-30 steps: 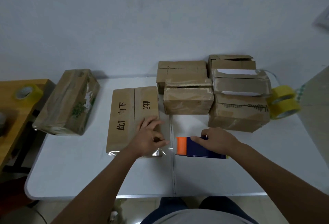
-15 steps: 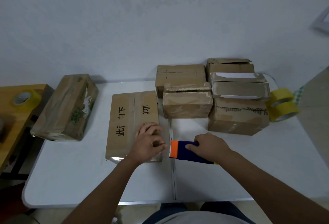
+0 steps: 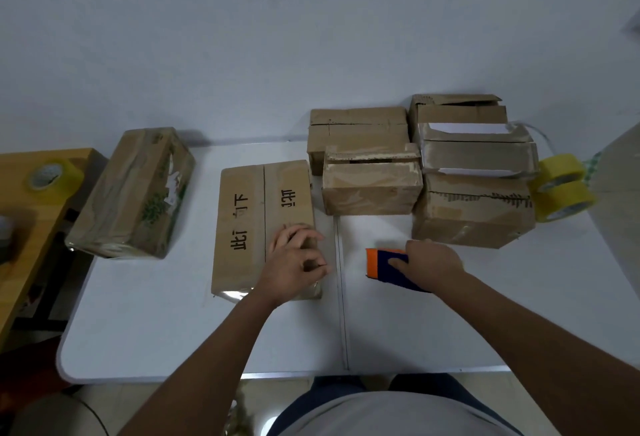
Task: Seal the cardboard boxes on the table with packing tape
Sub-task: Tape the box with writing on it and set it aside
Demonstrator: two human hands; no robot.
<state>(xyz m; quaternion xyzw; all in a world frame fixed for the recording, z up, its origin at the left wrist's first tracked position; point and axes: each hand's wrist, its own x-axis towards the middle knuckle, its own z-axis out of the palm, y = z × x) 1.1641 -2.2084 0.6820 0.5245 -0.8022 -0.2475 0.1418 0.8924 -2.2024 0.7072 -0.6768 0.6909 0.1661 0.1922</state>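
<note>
White folding table (image 3: 450, 324) against a pale wall forms our work surface; a seam runs down its middle. We work on the flat printed box (image 3: 263, 224), which lies left of that seam with its centre flap joint running away from us. Our left hand (image 3: 294, 262) rests on the box's near right corner, fingers curled and thumb meeting them as if pinching a tape end; no tape is discernible. Our right hand (image 3: 433, 264) grips the blue and orange tape dispenser (image 3: 384, 264) on the bare table, just right of the seam.

Risk, in our judgement: if the pinch slips, the tape end may fold onto itself or lift off the corner. A skewed pull would lay the strip off the joint.

Open room lies between the printed box and the near table edge. Unsealed boxes (image 3: 370, 186) crowd the far right, with yellow tape rolls (image 3: 561, 189) near the right edge. A taped box (image 3: 135, 193) overhangs the left edge beside a wooden side table (image 3: 20, 227) carrying another roll (image 3: 52, 176)
</note>
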